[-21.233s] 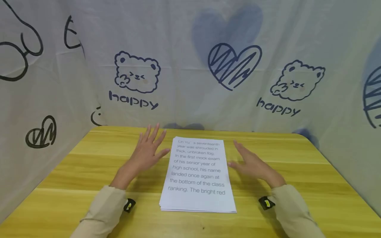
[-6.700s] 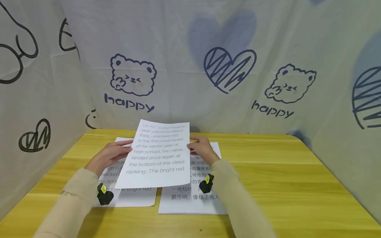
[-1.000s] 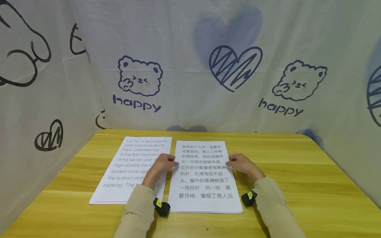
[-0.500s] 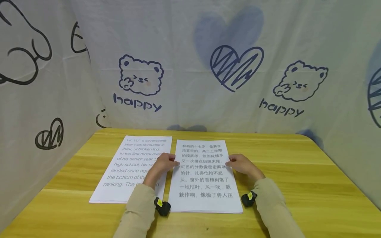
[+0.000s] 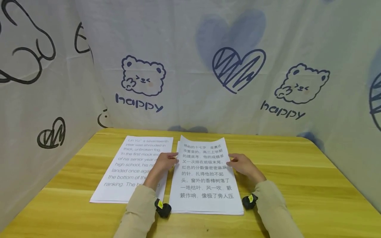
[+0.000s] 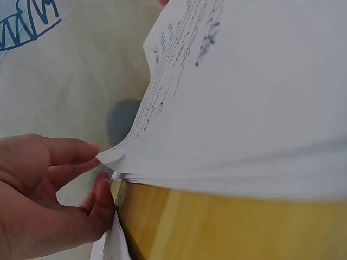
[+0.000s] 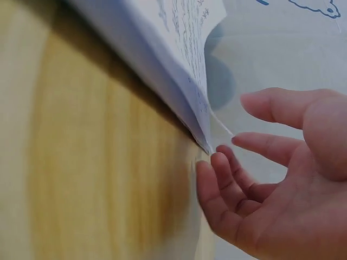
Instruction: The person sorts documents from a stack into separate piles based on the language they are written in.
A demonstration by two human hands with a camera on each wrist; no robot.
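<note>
Slightly right of centre in the head view, a stack of paper lies with a sheet [image 5: 205, 175] printed in Chinese on top. The top sheet bows upward, its far corners raised off the sheets below [image 6: 271, 187]. My left hand [image 5: 161, 166] pinches its left edge between thumb and forefinger. At the right edge, my right hand [image 5: 244, 166] has its forefinger tip against the lifted sheet; in the right wrist view the thumb [image 7: 271, 105] stands apart from it. Left of the stack lies a second pile [image 5: 116, 190] with English print, partly behind my left hand.
Everything lies on a yellow wood-grain table [image 5: 297, 185]. A pale cloth [image 5: 190, 99] with bear and heart drawings hangs behind it and along the sides. Each sleeved wrist wears a small black camera [image 5: 249, 201].
Since half a second ago, the Chinese sheet's far corners have lifted and bent up. Much earlier there was one English-topped stack; an English sheet was then carried left, and the English pile now lies there.
</note>
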